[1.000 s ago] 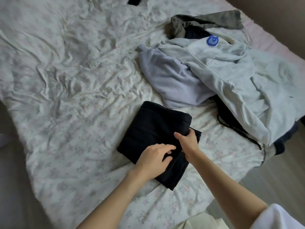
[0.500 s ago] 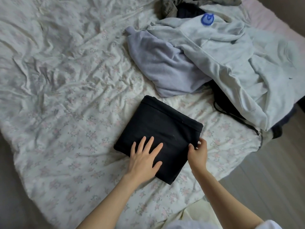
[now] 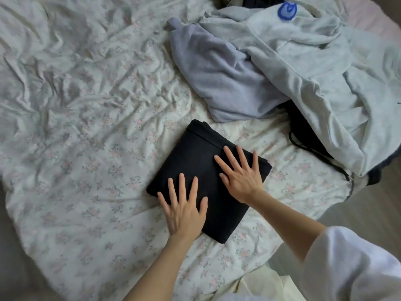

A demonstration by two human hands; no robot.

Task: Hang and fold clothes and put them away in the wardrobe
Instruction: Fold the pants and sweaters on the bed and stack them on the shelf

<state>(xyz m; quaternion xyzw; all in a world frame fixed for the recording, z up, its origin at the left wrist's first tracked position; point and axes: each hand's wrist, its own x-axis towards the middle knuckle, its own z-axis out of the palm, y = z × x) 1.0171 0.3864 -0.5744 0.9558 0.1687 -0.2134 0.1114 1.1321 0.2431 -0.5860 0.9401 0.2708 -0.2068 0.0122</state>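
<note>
- Bedding (image 3: 71, 131) is seen across most of the view: a white sheet with a faint pink floral print, heavily creased, most of all toward its far left part.
- Grey flooring (image 3: 368, 211) is visible past the right edge of the bed, and a darker strip of floor along the lower left edge.
- A folded black garment (image 3: 195, 161) is laid flat on the sheet near the bed's near right edge, its corners turned diamond-wise to the viewer.
- The left hand (image 3: 184, 210) is pressed flat on the near left part of the black garment, fingers straight and spread wide; nothing is gripped.
- The right hand (image 3: 240, 177) is pressed flat on the garment's right part, fingers likewise straight and splayed; nothing is gripped.
- A white sleeve (image 3: 347, 263) is noted on the right arm.
- A lavender-grey garment (image 3: 219, 74) is heaped just beyond the black one, toward the far right part of the bed.
- A pale grey hooded top (image 3: 325, 68) with a blue emblem (image 3: 286, 10) is draped over the lavender piece and reaches the bed's right edge.
- Dark clothing with a black drawstring (image 3: 312, 148) is partly covered by the grey top.
- Cream fabric (image 3: 267, 285) is seen at the bottom edge; its nature cannot be told.
</note>
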